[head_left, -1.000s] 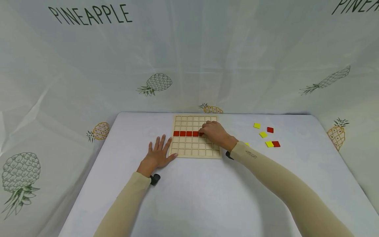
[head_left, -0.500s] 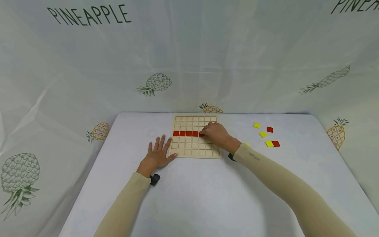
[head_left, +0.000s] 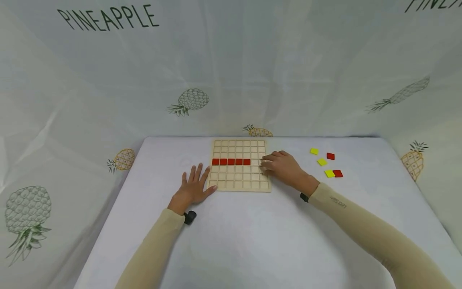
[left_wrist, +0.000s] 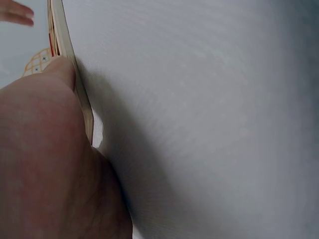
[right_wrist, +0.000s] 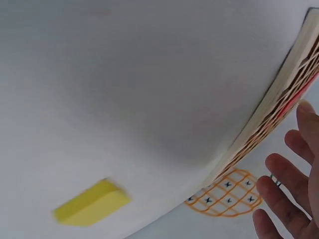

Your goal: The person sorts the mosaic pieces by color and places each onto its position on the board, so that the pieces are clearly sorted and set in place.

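A wooden grid board [head_left: 238, 184] lies on the table, with several red square tiles [head_left: 231, 161] side by side across one row from its left edge. My left hand [head_left: 191, 190] rests flat with spread fingers at the board's lower left; its thumb touches the board's edge, also seen in the left wrist view. Over the board's right edge hovers my right hand [head_left: 285, 168], its fingers loosely bent and nothing between them. In the right wrist view these fingers [right_wrist: 286, 172] are apart from the board [right_wrist: 279, 104].
To the right of the board lie loose yellow tiles [head_left: 322, 161] and red tiles [head_left: 330, 156]; one yellow and one red tile touch. In the right wrist view a single yellow tile [right_wrist: 92, 203] lies on the white table [head_left: 234, 241]. A pineapple-print cloth [head_left: 231, 80] hangs behind.
My right hand has let go of the fifth red tile, which lies in the row, and has moved right to the board's edge. The left hand has stayed in place.
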### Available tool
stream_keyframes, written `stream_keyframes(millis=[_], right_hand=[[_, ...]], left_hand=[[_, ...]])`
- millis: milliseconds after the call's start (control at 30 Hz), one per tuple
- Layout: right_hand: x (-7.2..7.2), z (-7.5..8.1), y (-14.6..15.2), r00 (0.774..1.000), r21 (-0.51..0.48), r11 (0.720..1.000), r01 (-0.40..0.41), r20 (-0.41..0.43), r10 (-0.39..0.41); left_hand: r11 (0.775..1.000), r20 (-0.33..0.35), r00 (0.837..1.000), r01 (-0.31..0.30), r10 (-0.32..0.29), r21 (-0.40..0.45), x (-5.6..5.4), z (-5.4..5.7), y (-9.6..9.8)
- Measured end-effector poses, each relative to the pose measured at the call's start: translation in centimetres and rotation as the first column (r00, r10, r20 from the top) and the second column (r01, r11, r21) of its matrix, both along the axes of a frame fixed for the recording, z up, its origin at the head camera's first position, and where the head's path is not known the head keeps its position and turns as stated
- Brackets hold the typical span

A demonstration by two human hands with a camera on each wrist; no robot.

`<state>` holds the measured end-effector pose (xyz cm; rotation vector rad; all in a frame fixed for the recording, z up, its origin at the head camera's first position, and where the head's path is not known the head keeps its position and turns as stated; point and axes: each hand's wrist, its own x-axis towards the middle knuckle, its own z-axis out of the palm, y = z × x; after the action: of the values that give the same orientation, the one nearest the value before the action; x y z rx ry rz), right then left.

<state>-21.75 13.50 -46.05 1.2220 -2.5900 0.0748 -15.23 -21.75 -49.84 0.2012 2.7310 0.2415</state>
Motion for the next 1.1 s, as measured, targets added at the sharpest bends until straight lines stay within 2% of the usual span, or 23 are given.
stream_keyframes(millis=[100,233,400,700,1100], right_hand=[[0.5,0.1,1.6,0.999,0.033,0.999,0.038,0.014,-0.039],[0.9,0.2,3.6,0.995,0.060,0.995,0.085,0.046,-0.088],[1.4,-0.1,6.2,0.994,0.014,0.995,0.103,0.031,-0.103],[2.6,-0.8,10.7,0.989,-0.055,0.987,0.149,0.029,-0.148],[4.2,-1.0,16.0,0.964,-0.065,0.963,0.263,0.061,-0.260]], left_hand=[[1.000,-0.010,1.000,0.003,-0.003,0.016,-0.2,-0.3,0.1],[1.000,0.001,1.000,-0.004,0.004,0.016,-0.1,0.4,0.4],[1.000,0.010,1.000,-0.006,0.005,0.014,0.0,0.9,0.5],[1.000,0.027,1.000,-0.002,0.002,0.015,-0.4,-0.3,0.0],[1.000,0.018,1.000,0.003,-0.003,0.019,0.0,0.5,0.2]])
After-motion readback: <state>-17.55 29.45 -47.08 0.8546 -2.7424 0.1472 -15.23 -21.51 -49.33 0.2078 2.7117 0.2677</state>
